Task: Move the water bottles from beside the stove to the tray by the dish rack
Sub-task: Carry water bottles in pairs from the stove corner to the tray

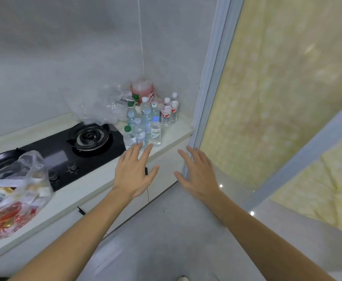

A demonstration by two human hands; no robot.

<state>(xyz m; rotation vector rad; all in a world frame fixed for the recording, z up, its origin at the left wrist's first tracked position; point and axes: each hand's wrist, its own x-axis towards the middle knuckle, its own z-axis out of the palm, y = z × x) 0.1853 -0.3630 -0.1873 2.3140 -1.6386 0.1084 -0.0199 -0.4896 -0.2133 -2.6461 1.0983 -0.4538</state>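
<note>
Both hands are held out w/ fingers spread & nothing grasped. The left hand [134, 173] is stretched toward the nearest bottles, fingertips just short of or perhaps brushing them; contact can't be told. The right hand [196, 175] is held off the counter edge, in front of the cabinet, apart from everything.

The water bottles [149, 120] are clustered upright on the countertop [172, 132], in the corner just right of the stove [89, 138]. Approx. ten are counted, though some are hidden behind others. No tray or dish rack is seen, so the job is judged not yet begun: every bottle is left to move.

Bottles: clear thin plastic, slim cylinders, screw caps in white, green & blue, some w/ red labels. Behind them a crumpled clear plastic bag [109, 104] & a pink container [141, 88] are seen. Stove: glossy black glass, round metal burner. Counter: pale, smooth, stone-like. Walls: grey tile.
</note>
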